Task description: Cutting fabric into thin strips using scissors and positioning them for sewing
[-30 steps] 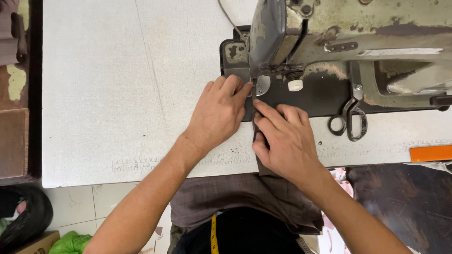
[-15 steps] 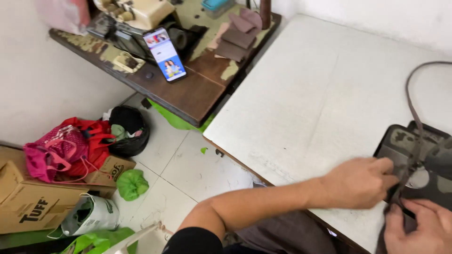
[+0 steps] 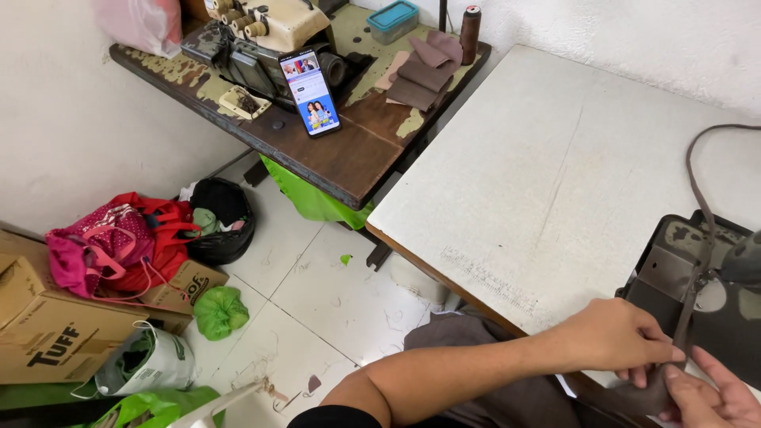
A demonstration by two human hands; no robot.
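My left hand point(image 3: 614, 337) and my right hand point(image 3: 713, 396) pinch a small piece of dark brown fabric point(image 3: 646, 394) at the front edge of the white sewing table point(image 3: 539, 182). A thin brown strap point(image 3: 691, 238) runs up from the fabric over the dark bed of the sewing machine point(image 3: 697, 293), whose head is mostly out of frame at the right. More brown fabric point(image 3: 476, 349) lies across my lap under the table edge.
To the left stands a worn wooden table point(image 3: 341, 154) with an older machine point(image 3: 261, 36), a lit phone point(image 3: 311, 91), cut brown fabric pieces point(image 3: 420, 71), a thread spool point(image 3: 470, 28) and a teal box point(image 3: 394, 16). Bags point(image 3: 127, 242), cardboard boxes point(image 3: 47, 333) and a black bin point(image 3: 222, 218) crowd the tiled floor.
The view swung from straight down on the machine to the left, toward the floor and side table. My hands slid to the front edge of the table, still on the brown fabric.
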